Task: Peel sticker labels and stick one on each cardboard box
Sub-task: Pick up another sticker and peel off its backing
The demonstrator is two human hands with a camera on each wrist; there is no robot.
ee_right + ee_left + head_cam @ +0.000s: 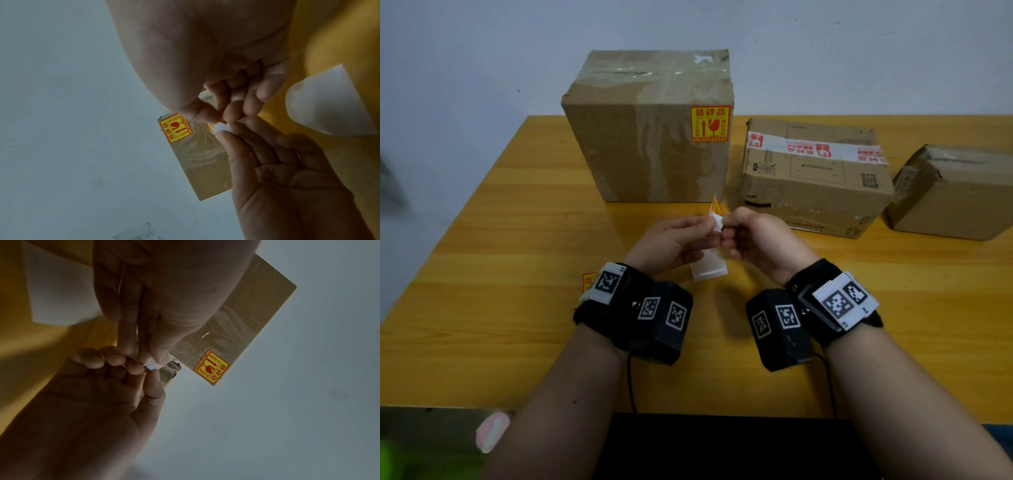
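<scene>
Over the middle of the yellow table (517, 219), my left hand (705, 228) and right hand (729, 226) meet fingertip to fingertip. Both pinch one small sticker label (715, 207) with its white backing (718, 222). The left fingers lie fairly straight, while the right fingers curl. The wrist views show the same pinch: left hand (144, 356), right hand (218, 116), white backing (153, 365) (221, 128). Behind stands a tall cardboard box (640, 137) bearing a yellow-red fragile sticker (710, 123). A middle box (815, 185) and a right box (955, 202) show no such sticker.
A bare white backing sheet (709, 272) lies on the table under my hands. Another yellow sticker (589, 281) peeks out beside my left wrist. A pale wall rises behind the boxes. The table's near edge runs just below my forearms.
</scene>
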